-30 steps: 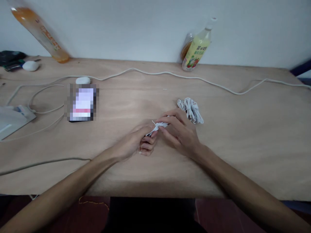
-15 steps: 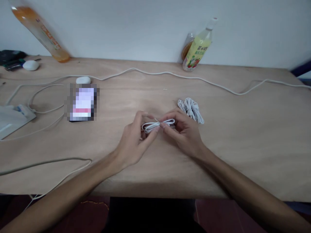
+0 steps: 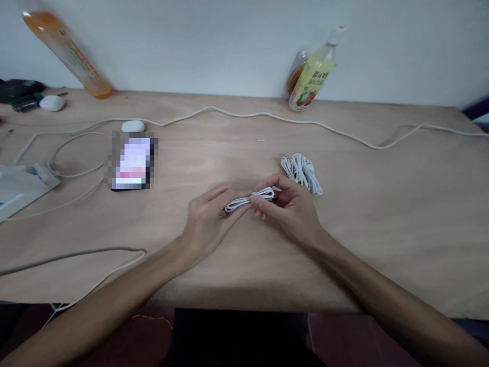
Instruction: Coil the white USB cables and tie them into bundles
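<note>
A small coiled bundle of white cable (image 3: 239, 203) is held between both hands above the wooden table. My right hand (image 3: 292, 206) pinches its middle between thumb and fingers, with loops showing on either side. My left hand (image 3: 208, 219) is closed on the bundle's left part, its fingers partly behind the coil. Just beyond the right hand lie more bundled white cables (image 3: 303, 172) on the table.
A phone (image 3: 133, 163) and a white earbud case (image 3: 133, 126) lie to the left. One long white cable (image 3: 286, 119) crosses the table's back. An orange drink bottle (image 3: 72, 56) and a yellow-labelled bottle (image 3: 311, 79) stand by the wall. A white box (image 3: 26, 193) sits at far left.
The left fingers have closed in and moved behind the bundle, and the coil has tilted, its right end higher. A thin end that stuck up at its middle no longer shows there.
</note>
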### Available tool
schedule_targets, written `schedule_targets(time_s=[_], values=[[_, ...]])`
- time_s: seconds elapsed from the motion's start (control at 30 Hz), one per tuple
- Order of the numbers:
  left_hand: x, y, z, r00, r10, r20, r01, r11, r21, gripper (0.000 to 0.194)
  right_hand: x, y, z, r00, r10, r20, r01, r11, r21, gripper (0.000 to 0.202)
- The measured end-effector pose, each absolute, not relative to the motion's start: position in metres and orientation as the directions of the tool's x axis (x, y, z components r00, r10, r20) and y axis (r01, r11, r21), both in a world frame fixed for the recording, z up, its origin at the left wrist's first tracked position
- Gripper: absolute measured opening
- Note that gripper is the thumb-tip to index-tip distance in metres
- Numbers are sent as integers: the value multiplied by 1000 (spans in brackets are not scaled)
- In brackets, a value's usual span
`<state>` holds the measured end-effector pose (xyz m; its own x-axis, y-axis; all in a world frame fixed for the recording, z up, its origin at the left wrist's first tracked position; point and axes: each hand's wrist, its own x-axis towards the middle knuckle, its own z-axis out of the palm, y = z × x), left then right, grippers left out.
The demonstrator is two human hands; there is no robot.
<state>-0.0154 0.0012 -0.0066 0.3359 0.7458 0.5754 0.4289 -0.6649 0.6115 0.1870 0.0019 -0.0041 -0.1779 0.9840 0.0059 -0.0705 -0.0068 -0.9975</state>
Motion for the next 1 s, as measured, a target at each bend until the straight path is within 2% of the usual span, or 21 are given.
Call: schedule_targets(time_s=[0.17,0.4,0.53,0.63,0.73,0.87,1.0], values=[[-16,3,-8,364,690,626,410,-722,558,16,189,4,-1,-202,979,-15,-84,-33,-996,38],[-17,3,-8,441,680,586,433,-733,524,16,189,4,-1,-201,979,-40,-78,-57,-995,42],[-17,2,-7,459,707,538,441,-707,553,18,188,3,2,-191,981,-19,-50,-29,-998,41],[-17,2,-4,459,746,482,418,-660,624,20,189,2,5,-179,983,51,-25,47,-999,37],[-17,2,-2,399,824,404,386,-550,741,20,189,1,7,-163,979,124,6,127,-992,39],[-14,7,3,267,951,156,220,-218,951,19,189,2,1,-87,985,151,16,153,-988,47],[-12,16,9,277,961,8,-7,-6,1000,20,188,3,-7,-41,993,110,-33,109,-994,50]])
